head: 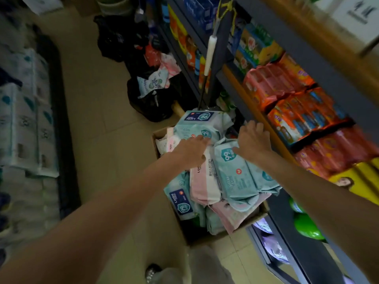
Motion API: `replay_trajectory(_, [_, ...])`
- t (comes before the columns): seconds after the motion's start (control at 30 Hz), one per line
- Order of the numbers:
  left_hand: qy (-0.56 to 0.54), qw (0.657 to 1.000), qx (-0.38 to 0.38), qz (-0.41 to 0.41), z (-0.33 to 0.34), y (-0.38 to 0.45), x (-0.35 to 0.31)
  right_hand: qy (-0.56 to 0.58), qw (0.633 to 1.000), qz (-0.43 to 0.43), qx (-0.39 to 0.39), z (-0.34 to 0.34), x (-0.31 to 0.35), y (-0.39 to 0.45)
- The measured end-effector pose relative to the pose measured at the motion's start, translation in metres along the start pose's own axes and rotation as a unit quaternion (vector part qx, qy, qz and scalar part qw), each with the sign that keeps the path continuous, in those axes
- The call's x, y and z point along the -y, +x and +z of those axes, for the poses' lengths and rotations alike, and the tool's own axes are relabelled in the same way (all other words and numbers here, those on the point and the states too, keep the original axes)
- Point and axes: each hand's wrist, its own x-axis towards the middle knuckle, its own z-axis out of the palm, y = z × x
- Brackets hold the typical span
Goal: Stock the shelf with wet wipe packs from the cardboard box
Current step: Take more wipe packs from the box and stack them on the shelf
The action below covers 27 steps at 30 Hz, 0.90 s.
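Note:
A cardboard box (244, 224) stands on the floor against the shelf (313, 64), heaped with teal and pink wet wipe packs. My left hand (189, 150) reaches down over the heap, fingers spread, fingertips on a teal pack (190, 129) at the far side. My right hand (251, 138) hovers above the near teal pack (233, 171), thumb touching its top edge, fingers apart. A pink pack (202, 185) lies between the teal ones. Neither hand has closed around anything.
The shelf on the right holds orange, red and yellow packages (297, 103). A black bag (151, 95) with more packs and a long-handled tool (209, 56) stand beyond the box. Stacked tissue bundles (24, 119) line the left side. My shoe (152, 272) is near the box.

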Motion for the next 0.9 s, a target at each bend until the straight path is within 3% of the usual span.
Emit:
replay_trajectory(0.13, [0.041, 0.998, -0.048, 0.02, 0.002, 0.008, -0.007, 0.023, 0.999, 0.0, -0.033, 0.008, -0.022, -0.002])
replay_trajectory(0.3, [0.127, 0.988, -0.043, 0.076, 0.007, 0.017, -0.032, 0.189, 0.976, 0.06, 0.095, 0.022, -0.032, -0.001])
replay_trajectory(0.43, [0.183, 0.978, 0.003, 0.097, 0.016, 0.024, -0.047, 0.235, 0.962, 0.082, 0.115, 0.025, -0.036, 0.006])
replay_trajectory(0.7, [0.178, 0.977, 0.066, 0.092, 0.015, 0.02, -0.042, 0.177, 0.98, 0.094, 0.015, 0.038, -0.024, 0.004])
replay_trajectory(0.9, [0.195, 0.974, 0.092, 0.071, 0.021, 0.024, -0.052, 0.179, 0.98, 0.088, -0.006, 0.017, -0.029, -0.015])
